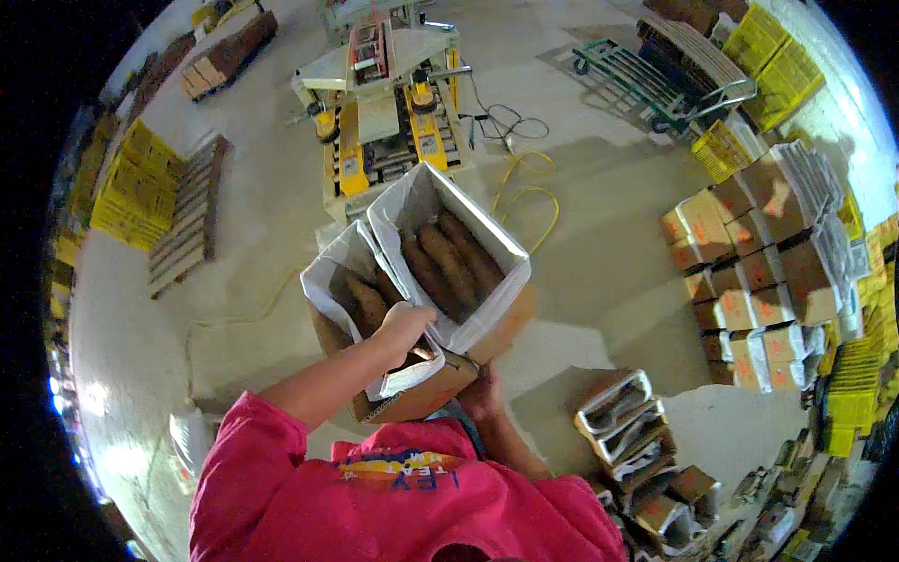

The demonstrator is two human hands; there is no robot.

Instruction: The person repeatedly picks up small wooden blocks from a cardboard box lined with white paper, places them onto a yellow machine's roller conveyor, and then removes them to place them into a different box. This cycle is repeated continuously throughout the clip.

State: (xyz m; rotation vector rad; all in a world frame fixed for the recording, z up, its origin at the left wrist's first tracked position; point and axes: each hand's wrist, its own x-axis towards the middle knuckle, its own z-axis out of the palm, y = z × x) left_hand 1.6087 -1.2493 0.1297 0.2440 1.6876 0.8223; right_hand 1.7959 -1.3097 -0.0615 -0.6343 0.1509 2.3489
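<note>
Two open cardboard boxes with white liners are held side by side before my chest. In the right box (502,330) lie several long brown items, perhaps loaves or roots; I cannot tell which. The left box (421,402) holds similar brown items and is partly covered by my arm. My left hand (409,324) grips the liner-covered rims where the boxes meet. My right hand (482,395) is at the lower near side of the boxes, under the corner, its fingers mostly hidden.
A carton-sealing machine with rollers (383,133) stands ahead, a yellow cord (555,204) beside it. Left are a wooden pallet (189,214) and yellow crates (137,186). Stacked cartons (744,274) and a green cart (632,84) stand right; lined boxes (625,428) sit lower right.
</note>
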